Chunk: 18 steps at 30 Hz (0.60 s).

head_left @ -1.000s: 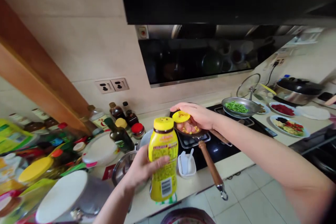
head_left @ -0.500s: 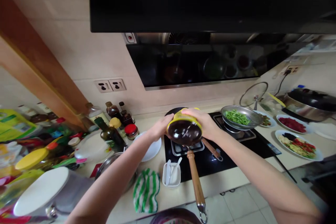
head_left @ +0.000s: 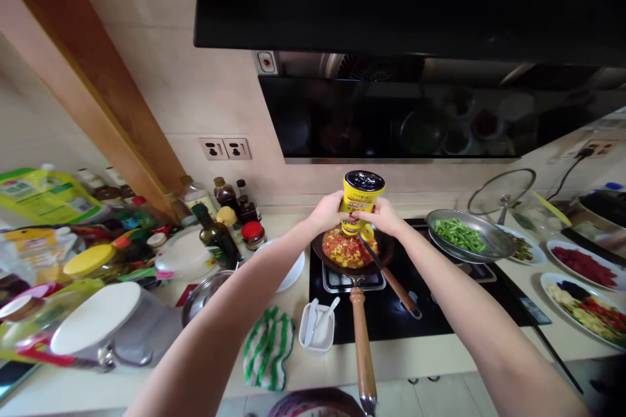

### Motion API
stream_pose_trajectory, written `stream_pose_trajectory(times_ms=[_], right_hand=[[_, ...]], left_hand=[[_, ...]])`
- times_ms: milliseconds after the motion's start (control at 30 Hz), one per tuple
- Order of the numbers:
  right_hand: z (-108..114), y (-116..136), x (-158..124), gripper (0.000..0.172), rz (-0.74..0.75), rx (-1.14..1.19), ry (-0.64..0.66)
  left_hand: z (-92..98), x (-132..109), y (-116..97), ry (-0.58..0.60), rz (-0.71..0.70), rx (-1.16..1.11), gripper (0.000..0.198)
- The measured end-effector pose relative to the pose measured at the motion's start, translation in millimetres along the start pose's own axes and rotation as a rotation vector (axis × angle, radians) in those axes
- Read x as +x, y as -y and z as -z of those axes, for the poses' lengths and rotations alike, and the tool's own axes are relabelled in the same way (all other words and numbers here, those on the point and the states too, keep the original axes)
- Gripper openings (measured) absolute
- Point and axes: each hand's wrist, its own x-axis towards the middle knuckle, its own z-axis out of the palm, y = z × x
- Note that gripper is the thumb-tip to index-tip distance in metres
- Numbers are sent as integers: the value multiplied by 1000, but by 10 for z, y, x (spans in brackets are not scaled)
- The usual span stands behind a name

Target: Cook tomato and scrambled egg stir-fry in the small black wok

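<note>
Both hands hold a yellow container [head_left: 362,201] with a dark round end facing up, above a wok. My left hand [head_left: 330,212] grips its left side and my right hand [head_left: 382,215] its right side. Below it, the wok [head_left: 330,258] holds red and yellow food on the left burner. A spatula with a wooden handle [head_left: 401,290] rests in the wok, its handle over the rim. The wok's own wooden handle [head_left: 362,339] points toward me.
A pan of green vegetables [head_left: 469,234] stands on the right burner, with plates of ingredients [head_left: 581,264] beyond. Bottles [head_left: 215,241] and jars crowd the left. A white seasoning box [head_left: 317,327] and striped cloth [head_left: 268,348] lie near the front edge. The range hood [head_left: 391,0] hangs above.
The container has been lifted and turned, so its yellow side now shows and its dark end faces up. The food in the wok has come into view. The camera view has shifted left.
</note>
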Motion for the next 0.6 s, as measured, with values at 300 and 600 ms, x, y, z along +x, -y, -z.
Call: stream_pose_trajectory(times_ms=[300, 600], right_hand=[[38, -47, 78, 41, 1, 4, -14], [53, -24, 93, 44, -17, -5, -42]], left_hand=[[-26, 80, -10, -15, 4, 27, 38], [-27, 106, -55, -21, 34, 22, 38]])
